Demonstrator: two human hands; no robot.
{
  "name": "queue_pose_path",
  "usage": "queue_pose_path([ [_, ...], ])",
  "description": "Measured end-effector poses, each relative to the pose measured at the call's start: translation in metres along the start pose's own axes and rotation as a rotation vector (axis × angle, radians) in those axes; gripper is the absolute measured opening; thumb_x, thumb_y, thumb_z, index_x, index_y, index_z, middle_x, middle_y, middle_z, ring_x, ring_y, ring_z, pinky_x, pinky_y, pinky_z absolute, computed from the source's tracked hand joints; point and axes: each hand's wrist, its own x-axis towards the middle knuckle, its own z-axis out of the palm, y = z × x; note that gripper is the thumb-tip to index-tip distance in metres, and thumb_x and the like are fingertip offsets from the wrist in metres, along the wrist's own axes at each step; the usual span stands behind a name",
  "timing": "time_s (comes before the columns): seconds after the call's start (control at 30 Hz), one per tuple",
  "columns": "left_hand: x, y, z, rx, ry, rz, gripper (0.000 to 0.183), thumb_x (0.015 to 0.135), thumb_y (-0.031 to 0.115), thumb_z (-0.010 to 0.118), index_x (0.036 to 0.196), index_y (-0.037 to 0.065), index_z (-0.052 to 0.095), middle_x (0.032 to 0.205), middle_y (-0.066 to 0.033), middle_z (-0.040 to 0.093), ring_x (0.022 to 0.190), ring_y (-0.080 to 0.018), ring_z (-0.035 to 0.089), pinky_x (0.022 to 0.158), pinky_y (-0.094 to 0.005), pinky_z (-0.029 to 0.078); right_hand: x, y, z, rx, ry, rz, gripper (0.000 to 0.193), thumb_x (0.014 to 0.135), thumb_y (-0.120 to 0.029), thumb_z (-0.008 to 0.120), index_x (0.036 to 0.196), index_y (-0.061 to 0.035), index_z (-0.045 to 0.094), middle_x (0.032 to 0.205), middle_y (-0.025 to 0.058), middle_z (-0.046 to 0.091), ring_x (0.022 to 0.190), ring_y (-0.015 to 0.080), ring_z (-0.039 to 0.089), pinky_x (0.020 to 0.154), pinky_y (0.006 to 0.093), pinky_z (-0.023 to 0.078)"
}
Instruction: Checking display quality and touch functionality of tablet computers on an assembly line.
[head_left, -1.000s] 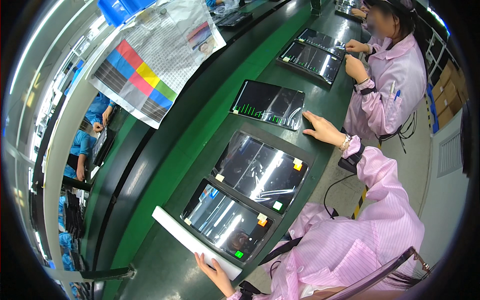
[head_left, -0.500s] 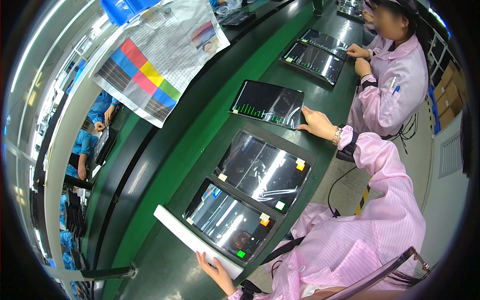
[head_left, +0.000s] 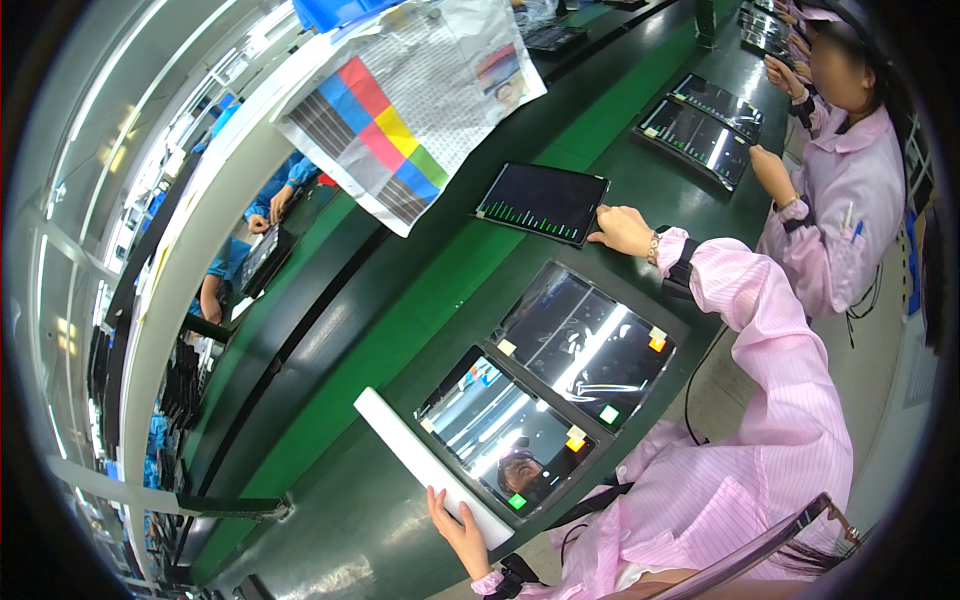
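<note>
My right hand point(head_left: 624, 232) grips the near right corner of a black tablet point(head_left: 540, 203) that shows a row of green bars on its dark screen. The tablet reaches over the edge of the green belt. My left hand point(head_left: 458, 532), fingers spread, rests on the lower end of a long white bar point(head_left: 425, 455). Beside the bar, a second tablet point(head_left: 490, 420) with a glossy, reflecting screen bears small coloured stickers. Right behind it, a film-covered tablet point(head_left: 570, 330), also stickered, lies on a dark base.
A printed sheet with colour blocks point(head_left: 400, 110) hangs over the belt point(head_left: 420, 325). To the right, a person in pink point(head_left: 850, 190) has one hand at stacked tablets point(head_left: 690, 140) and the other reaching farther along the bench. Blue-sleeved people work across the line.
The view has swung, shifting the scene rightward. My right hand has moved the tablet toward the belt. My left hand stays on the white bar. The other person's one hand has reached farther away.
</note>
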Motion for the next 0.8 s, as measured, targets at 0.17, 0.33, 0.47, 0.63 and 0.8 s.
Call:
queue_pose_path([
  [0.17, 0.002, 0.003, 0.000, -0.001, -0.016, -0.015, 0.038, 0.088, 0.009, 0.053, 0.125, 0.003, 0.045, 0.145, -0.0156, 0.034, 0.133, -0.0343, 0.031, 0.109, -0.0435, 0.022, 0.033, -0.020, 0.017, -0.026, 0.014, -0.037, 0.034, 0.073, -0.034, 0.072, 0.069, -0.0005, 0.066, 0.071, 0.0165, 0.065, 0.072, 0.0322, 0.066, 0.064, 0.0401, 0.052],
  [0.33, 0.004, 0.005, 0.001, 0.015, -0.009, -0.033, 0.038, 0.088, 0.009, 0.052, 0.125, 0.004, 0.045, 0.145, -0.0148, 0.034, 0.134, -0.0337, 0.030, 0.109, -0.0437, 0.022, 0.044, -0.035, 0.023, -0.017, 0.010, -0.107, 0.037, 0.077, -0.032, 0.070, 0.079, 0.0041, 0.062, 0.076, 0.0187, 0.065, 0.073, 0.0330, 0.065, 0.065, 0.0408, 0.051],
  [0.47, 0.004, 0.008, 0.001, 0.026, -0.007, -0.044, 0.038, 0.088, 0.009, 0.052, 0.125, 0.005, 0.045, 0.146, -0.0143, 0.033, 0.134, -0.0336, 0.031, 0.109, -0.0438, 0.022, 0.054, -0.035, 0.038, 0.002, 0.017, -0.109, 0.028, 0.081, -0.026, 0.064, 0.080, 0.0017, 0.063, 0.082, 0.0172, 0.065, 0.077, 0.0317, 0.065, 0.073, 0.0418, 0.049],
  [0.63, 0.006, -0.006, 0.004, 0.021, 0.016, -0.039, 0.040, 0.087, 0.009, 0.054, 0.126, 0.005, 0.045, 0.146, -0.0143, 0.034, 0.133, -0.0340, 0.032, 0.109, -0.0441, 0.023, 0.073, -0.038, 0.055, 0.025, -0.069, -0.190, 0.022, 0.086, -0.022, 0.053, 0.086, -0.0018, 0.063, 0.092, 0.0127, 0.064, 0.095, 0.0295, 0.061, 0.086, 0.0470, 0.041],
  [0.8, 0.004, -0.007, 0.002, 0.090, -0.026, -0.005, 0.048, 0.085, 0.012, 0.060, 0.129, 0.006, 0.043, 0.147, -0.0138, 0.032, 0.132, -0.0329, 0.033, 0.107, -0.0428, 0.026, 0.081, -0.053, 0.055, 0.175, -0.136, -0.306, 0.025, 0.089, -0.022, 0.050, 0.107, -0.0064, 0.057, 0.107, 0.0148, 0.061, 0.101, 0.0331, 0.060, 0.097, 0.0513, 0.037],
])
